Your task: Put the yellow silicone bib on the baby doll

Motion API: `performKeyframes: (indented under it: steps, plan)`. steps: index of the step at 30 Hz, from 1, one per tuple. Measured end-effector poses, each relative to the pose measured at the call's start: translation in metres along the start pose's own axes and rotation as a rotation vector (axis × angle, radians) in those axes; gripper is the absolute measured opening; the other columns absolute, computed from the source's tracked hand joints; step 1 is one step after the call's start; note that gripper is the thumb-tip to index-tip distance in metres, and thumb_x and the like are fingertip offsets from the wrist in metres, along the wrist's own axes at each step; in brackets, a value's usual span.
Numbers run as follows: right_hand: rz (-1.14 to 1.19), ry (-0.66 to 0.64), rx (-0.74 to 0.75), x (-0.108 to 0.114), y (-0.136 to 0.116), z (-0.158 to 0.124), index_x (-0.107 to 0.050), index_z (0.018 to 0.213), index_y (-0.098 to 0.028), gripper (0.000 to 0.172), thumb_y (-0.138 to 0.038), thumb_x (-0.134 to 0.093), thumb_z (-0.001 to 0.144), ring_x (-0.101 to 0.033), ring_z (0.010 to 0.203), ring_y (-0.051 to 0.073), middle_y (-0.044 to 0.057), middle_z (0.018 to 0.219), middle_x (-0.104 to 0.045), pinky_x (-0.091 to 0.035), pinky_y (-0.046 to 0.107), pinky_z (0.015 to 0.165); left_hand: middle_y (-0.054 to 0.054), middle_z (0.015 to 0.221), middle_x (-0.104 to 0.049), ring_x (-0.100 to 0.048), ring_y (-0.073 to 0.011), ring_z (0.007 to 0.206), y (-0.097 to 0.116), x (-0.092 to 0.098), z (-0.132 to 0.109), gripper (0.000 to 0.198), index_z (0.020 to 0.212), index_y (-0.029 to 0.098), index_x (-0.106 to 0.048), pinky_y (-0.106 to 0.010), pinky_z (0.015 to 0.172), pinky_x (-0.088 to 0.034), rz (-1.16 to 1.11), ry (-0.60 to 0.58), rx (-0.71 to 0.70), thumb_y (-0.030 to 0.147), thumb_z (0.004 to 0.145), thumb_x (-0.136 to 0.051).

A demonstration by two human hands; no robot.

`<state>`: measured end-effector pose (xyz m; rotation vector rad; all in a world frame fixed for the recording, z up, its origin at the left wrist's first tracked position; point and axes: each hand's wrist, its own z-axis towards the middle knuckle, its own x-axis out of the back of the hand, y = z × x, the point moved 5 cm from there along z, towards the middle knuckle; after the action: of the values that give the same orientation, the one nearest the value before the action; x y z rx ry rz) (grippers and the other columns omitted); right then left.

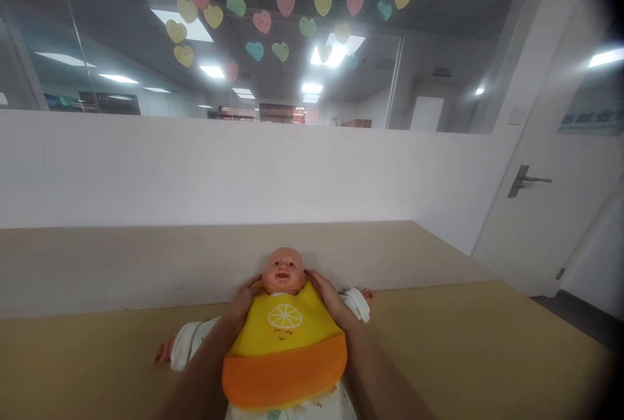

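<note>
A baby doll (283, 268) in white clothes lies on its back on a wooden table (463, 342), head pointing away from me. A yellow bib (285, 342) with an orange pocket and a lemon print covers its chest. My left hand (242, 303) rests at the doll's left shoulder, fingers curled at the bib's neck edge. My right hand (327, 295) is at the other side of the neck, fingers bent round the bib's upper edge. Both fingertips are partly hidden behind the doll's neck.
A white partition wall (195, 166) stands behind the table, with glass above it carrying several paper hearts (285, 2). A white door with a lever handle (525, 180) is at the right. The doll's arms stick out to each side.
</note>
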<state>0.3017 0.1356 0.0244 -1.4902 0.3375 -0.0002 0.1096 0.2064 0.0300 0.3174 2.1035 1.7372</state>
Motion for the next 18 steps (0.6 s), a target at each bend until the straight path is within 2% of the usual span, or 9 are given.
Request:
performKeyframes:
  steps: [3,7,11,15,18]
  plan:
    - [0.02,0.038,0.039,0.005,-0.004,-0.02,-0.062,0.118,-0.01,0.062,-0.057,-0.051,0.08,-0.058,0.105,0.009,0.009,0.114,-0.061,-0.049,0.02,0.097,-0.007,0.084,-0.07,-0.065,-0.0209,0.068,-0.006,0.002,-0.024,0.08,0.141,0.018,-0.042,-0.031,0.065,-0.05,-0.086,0.041,0.041,0.017,0.063,-0.059]
    - [0.056,0.061,0.02,0.003,0.0,-0.061,-0.054,0.132,-0.011,0.068,-0.058,-0.043,0.083,-0.055,0.12,0.01,0.009,0.132,-0.051,-0.049,0.023,0.102,-0.008,0.097,-0.069,-0.066,-0.0204,0.074,-0.016,0.001,-0.062,0.084,0.146,0.021,-0.036,-0.031,0.068,-0.05,-0.121,-0.008,0.04,0.017,0.066,-0.058]
    - [0.073,0.047,-0.066,-0.003,0.002,-0.113,-0.04,0.145,-0.011,0.068,-0.049,-0.033,0.089,-0.046,0.133,0.009,0.007,0.146,-0.035,-0.043,0.021,0.113,-0.007,0.108,-0.067,-0.066,-0.02,0.078,-0.032,0.0,-0.097,0.087,0.148,0.025,-0.032,-0.031,0.071,-0.051,-0.181,-0.049,0.066,0.018,0.066,-0.06]
    - [0.026,0.081,-0.086,-0.005,-0.002,-0.164,-0.039,0.146,-0.012,0.069,-0.048,-0.038,0.088,-0.031,0.144,0.009,0.004,0.15,-0.027,-0.03,0.019,0.124,-0.004,0.093,-0.069,-0.059,-0.0151,0.062,-0.044,-0.002,-0.14,0.092,0.147,0.021,-0.034,-0.026,0.059,-0.046,-0.185,-0.023,0.054,0.014,0.058,-0.058]
    - [0.002,0.129,-0.071,-0.004,0.004,-0.197,-0.044,0.143,-0.012,0.078,-0.059,-0.046,0.082,-0.032,0.144,0.014,0.006,0.148,-0.031,-0.025,0.028,0.127,0.001,0.074,-0.065,-0.051,-0.0113,0.052,-0.048,-0.006,-0.177,0.093,0.146,0.017,-0.034,-0.022,0.052,-0.04,-0.212,-0.026,0.057,0.012,0.055,-0.056]
